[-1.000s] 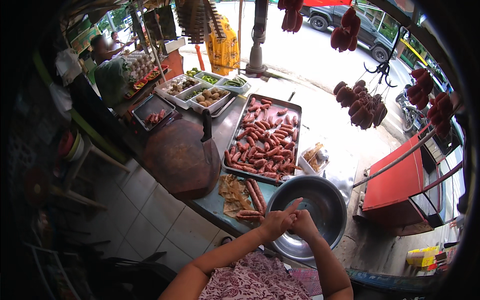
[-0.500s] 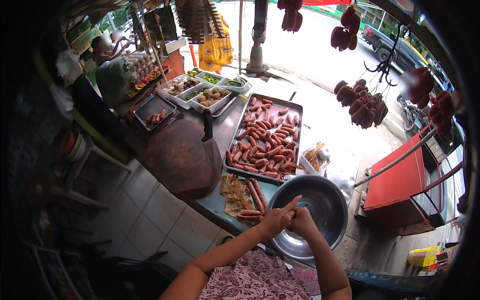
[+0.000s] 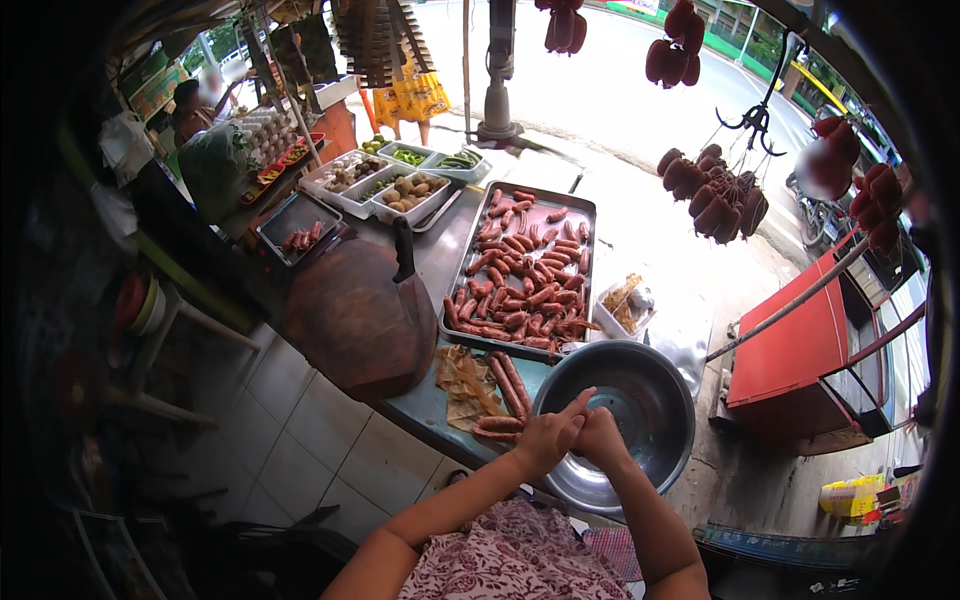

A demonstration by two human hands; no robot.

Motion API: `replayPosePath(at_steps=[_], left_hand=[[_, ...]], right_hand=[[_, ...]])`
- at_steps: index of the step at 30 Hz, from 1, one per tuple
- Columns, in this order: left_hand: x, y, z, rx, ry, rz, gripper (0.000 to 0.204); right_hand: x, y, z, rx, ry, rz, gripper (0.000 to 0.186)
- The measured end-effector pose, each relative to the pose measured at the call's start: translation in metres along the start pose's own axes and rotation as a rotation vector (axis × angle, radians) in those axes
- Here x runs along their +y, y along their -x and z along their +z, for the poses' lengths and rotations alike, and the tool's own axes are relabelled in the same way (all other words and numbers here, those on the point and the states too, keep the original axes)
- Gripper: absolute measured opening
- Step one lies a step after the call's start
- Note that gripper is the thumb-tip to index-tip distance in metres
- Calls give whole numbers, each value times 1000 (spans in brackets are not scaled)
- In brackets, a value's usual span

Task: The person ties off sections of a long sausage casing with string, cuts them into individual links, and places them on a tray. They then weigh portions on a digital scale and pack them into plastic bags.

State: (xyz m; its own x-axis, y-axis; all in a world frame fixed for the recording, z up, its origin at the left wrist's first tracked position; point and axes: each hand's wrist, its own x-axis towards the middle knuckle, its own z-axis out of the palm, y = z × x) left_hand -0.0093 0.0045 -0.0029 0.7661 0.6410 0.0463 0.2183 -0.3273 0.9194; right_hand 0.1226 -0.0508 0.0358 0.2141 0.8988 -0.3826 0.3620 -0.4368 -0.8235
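Lower centre: left hand (image 3: 543, 443) and right hand (image 3: 602, 438) meet, curled, over the bowl (image 3: 655, 415), holding what I cannot tell; two long sausages (image 3: 516, 382) slant upper left to lower right

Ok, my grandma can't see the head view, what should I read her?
A person's left hand and right hand meet over a metal bowl; whether they hold anything is unclear. Beside it, long sausages lie on a blue tabletop, with a tray of short sausages beyond. A knife rests on a wooden board, and dark red sausage bunches hang at upper right.
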Motion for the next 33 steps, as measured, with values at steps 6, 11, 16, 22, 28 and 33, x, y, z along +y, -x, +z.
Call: replayPosePath(at_steps=[6, 11, 16, 22, 28, 33], left_hand=[[8, 2, -18, -60, 97, -25, 59], [7, 2, -20, -71, 54, 25, 63], [2, 0, -21, -44, 16, -51, 64], [6, -2, -24, 66, 87, 106, 60], [7, 2, -14, -43, -77, -35, 60], [1, 6, -17, -80, -51, -117, 59]], right_hand=[[-15, 2, -44, -375, 4, -5, 19], [-14, 3, -26, -217, -126, 68, 21], [-19, -3, 3, -16, 78, -75, 23], [-17, 2, -43, -415, -337, -12, 18], [-5, -5, -10, -156, -142, 63, 21], [-8, -7, 8, -3, 195, -42, 27]])
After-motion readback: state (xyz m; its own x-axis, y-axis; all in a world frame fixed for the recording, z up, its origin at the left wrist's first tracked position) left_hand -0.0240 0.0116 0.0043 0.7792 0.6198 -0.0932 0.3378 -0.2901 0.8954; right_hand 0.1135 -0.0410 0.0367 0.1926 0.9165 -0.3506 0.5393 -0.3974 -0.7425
